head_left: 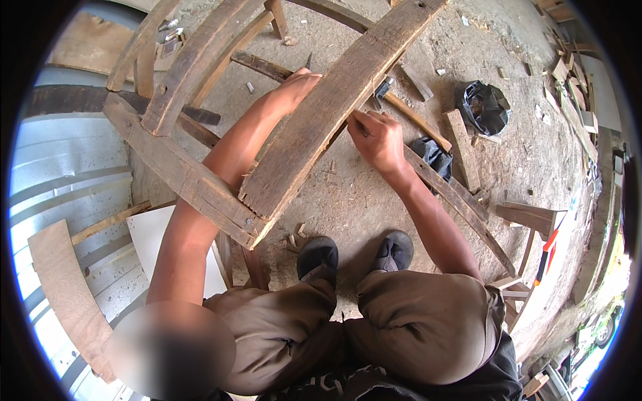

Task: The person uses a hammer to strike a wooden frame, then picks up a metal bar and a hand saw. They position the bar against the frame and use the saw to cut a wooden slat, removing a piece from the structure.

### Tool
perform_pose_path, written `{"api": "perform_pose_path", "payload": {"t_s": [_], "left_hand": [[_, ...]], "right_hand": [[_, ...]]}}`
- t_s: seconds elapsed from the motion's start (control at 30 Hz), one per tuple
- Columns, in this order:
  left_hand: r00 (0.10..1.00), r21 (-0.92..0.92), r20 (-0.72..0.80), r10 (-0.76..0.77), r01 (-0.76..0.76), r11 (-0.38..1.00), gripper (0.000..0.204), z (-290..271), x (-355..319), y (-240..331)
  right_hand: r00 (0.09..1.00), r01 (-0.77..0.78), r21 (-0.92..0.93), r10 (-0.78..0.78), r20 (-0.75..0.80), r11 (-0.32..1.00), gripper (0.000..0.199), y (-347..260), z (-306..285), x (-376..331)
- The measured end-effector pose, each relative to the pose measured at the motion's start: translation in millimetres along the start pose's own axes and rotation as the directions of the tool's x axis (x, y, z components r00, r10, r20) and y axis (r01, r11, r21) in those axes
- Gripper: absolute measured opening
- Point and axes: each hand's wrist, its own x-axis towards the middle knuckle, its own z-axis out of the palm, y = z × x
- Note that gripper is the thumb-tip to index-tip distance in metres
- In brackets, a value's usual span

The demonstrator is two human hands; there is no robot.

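Observation:
A weathered wooden frame stands before me, its broad top board [334, 100] slanting from near left to far right. My left hand [299, 87] reaches through the frame to the board's left edge. Its fingers are closed and partly hidden, and a thin pointed metal piece [309, 61] sticks up beyond them. At the board's right edge my right hand [378, 139] makes a fist around something dark and slim, too little of it visible to name. A shorter beam [180, 164] meets the board's near end, crossing over my left forearm.
A hammer [421, 121] with a wooden handle lies right of my right hand, near a dark cloth [433, 157]. Farther right stands a black bag-lined bucket [483, 107]. Wood offcuts [461, 147] litter the concrete floor. Corrugated metal sheets [80, 160] line the left side.

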Motion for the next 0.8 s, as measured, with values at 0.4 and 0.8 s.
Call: {"api": "perform_pose_path", "payload": {"t_s": [0.4, 0.8], "left_hand": [[0.989, 0.151, 0.133, -0.064, 0.044, 0.988, 0.023, -22, 3, 50], [0.99, 0.102, 0.131, -0.06, 0.047, 0.994, 0.02, -22, 2, 48]], "right_hand": [[1.0, 0.016, -0.047, -0.015, 0.016, 0.999, 0.01, 4, -2, -2], [0.983, -0.182, 0.054, 0.184, -0.029, 0.982, 0.011, -7, -6, 5]]}}
